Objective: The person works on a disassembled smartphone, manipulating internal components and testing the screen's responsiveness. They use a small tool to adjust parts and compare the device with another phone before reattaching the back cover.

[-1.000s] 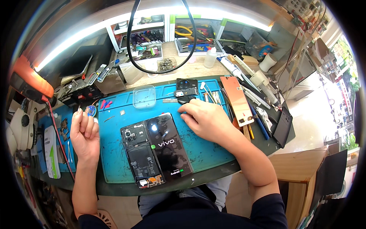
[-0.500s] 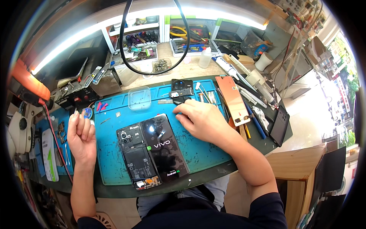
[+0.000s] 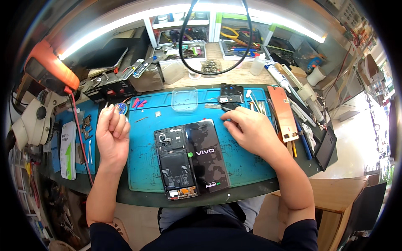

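Observation:
An opened phone body (image 3: 176, 161) lies on the blue mat, its battery and camera module exposed. Against its right side lies a screen panel (image 3: 207, 159), face up and lit with a start-up logo on black. My left hand (image 3: 113, 134) is raised over the mat's left edge with fingers curled in; whatever its fingertips hold, if anything, is hidden. My right hand (image 3: 253, 129) is low over the mat, right of the panel's top, thumb and forefinger apart. Just beyond its fingers are a small black piece (image 3: 229, 107) and a thin metal strip (image 3: 212, 106).
A clear plastic box (image 3: 184, 100) and a dark phone part (image 3: 231, 92) sit at the mat's far side. An orange-brown panel (image 3: 282, 113) and several tools lie right. At left stand a multimeter (image 3: 52, 71) and a white microscope (image 3: 31, 121). A black cable loop (image 3: 250, 33) hangs overhead.
The whole view has shifted, so the bench appears further right in the picture. Both hands keep nearly the same places over the mat; the phone and panel stay put.

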{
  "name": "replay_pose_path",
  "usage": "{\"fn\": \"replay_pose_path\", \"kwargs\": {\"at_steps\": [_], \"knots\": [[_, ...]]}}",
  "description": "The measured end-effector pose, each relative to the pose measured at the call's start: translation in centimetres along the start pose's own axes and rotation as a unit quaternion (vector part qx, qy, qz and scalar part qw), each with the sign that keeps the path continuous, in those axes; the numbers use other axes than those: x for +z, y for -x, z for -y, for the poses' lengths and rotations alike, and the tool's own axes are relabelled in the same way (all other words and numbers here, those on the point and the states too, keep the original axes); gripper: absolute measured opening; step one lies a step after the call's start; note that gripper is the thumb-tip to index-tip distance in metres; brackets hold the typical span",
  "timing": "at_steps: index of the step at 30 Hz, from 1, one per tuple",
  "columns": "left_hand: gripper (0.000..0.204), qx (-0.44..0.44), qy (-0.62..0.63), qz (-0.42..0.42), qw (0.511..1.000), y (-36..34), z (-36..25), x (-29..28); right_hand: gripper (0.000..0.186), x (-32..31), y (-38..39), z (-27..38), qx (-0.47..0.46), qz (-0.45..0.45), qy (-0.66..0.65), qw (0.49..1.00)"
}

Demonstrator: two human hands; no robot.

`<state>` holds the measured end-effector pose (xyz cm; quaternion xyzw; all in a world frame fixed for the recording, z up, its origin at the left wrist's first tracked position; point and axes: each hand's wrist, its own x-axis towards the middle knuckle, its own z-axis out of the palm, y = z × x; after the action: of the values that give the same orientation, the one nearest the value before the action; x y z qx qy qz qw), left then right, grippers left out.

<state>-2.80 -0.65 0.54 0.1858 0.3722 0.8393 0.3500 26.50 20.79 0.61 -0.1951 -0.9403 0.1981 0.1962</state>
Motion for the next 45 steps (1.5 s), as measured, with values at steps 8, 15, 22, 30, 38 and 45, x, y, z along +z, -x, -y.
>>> {"fn": "replay_pose_path", "kwargs": {"at_steps": [8,15,22,30,38,45], "knots": [[0.031,0.014,-0.023,-0.015,1.000,0.4,-0.1,0.8,0.011,0.1,0.0,0.0,-0.007,-0.006,-0.002,1.000],[0.041,0.050,-0.124,-0.032,0.990,0.4,0.1,1.4,0.010,0.1,0.0,-0.1,-0.009,-0.009,0.004,1.000],[0.041,0.071,-0.145,-0.023,0.987,0.6,0.3,1.5,0.010,0.1,0.0,-0.1,-0.009,-0.008,0.010,1.000],[0.041,0.079,-0.154,-0.014,0.985,0.6,0.4,1.4,0.009,0.1,0.0,-0.2,-0.017,-0.012,0.009,1.000],[0.040,0.082,-0.165,-0.009,0.983,0.6,0.4,1.3,0.011,-0.1,0.0,0.1,0.000,0.006,0.004,1.000],[0.040,0.080,-0.168,-0.016,0.982,0.6,0.5,1.4,0.010,0.1,0.0,-0.2,-0.019,-0.014,0.009,1.000]]}}
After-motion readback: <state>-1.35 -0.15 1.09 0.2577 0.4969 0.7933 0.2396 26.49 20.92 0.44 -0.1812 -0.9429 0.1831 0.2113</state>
